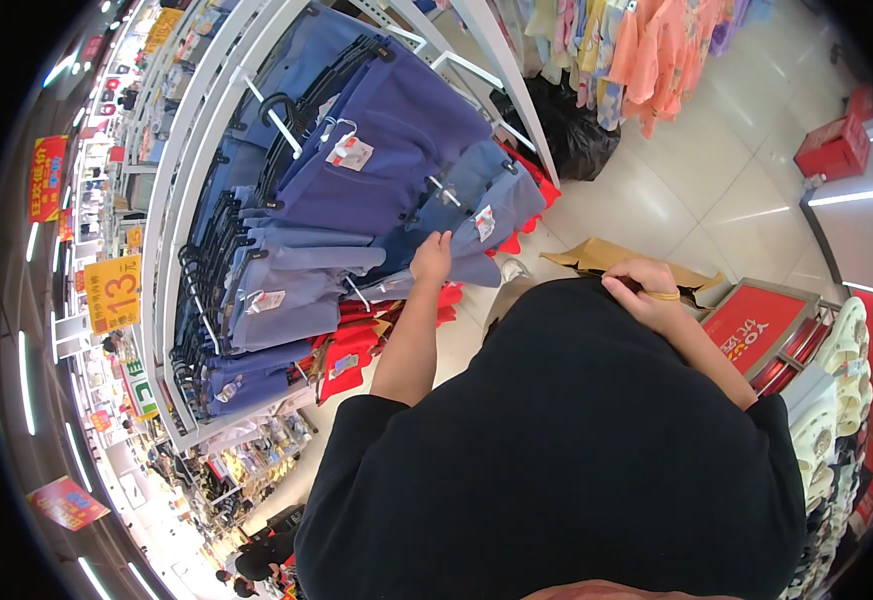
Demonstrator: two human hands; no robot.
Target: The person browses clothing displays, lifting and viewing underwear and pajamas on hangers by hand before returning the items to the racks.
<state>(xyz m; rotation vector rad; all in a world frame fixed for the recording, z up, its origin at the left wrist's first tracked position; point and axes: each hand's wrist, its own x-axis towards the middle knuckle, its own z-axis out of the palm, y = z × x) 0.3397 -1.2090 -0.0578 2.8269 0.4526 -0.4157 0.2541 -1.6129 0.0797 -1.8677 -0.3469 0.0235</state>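
Observation:
My left hand (431, 258) reaches out to the rack, its fingers closed at the edge of a pair of light blue shorts (491, 215) with a white tag. Above it hangs a larger pair of dark blue drawstring shorts (396, 140) on a black clip hanger, also tagged. Lower left of the hand are grey-blue shorts (291, 275). My right hand (646, 292), a yellow band near it, is held curled at my waist beside a brown paper-like bag (691, 277). What its fingers grip is hidden.
A white metal rack (171, 180) frames the garments, with red clothing (341, 360) below. A black plastic bag (576, 135) sits on the tiled floor beneath children's clothes (656, 60). To my right stand a red sign (756, 325) and hanging cream clogs (841, 345).

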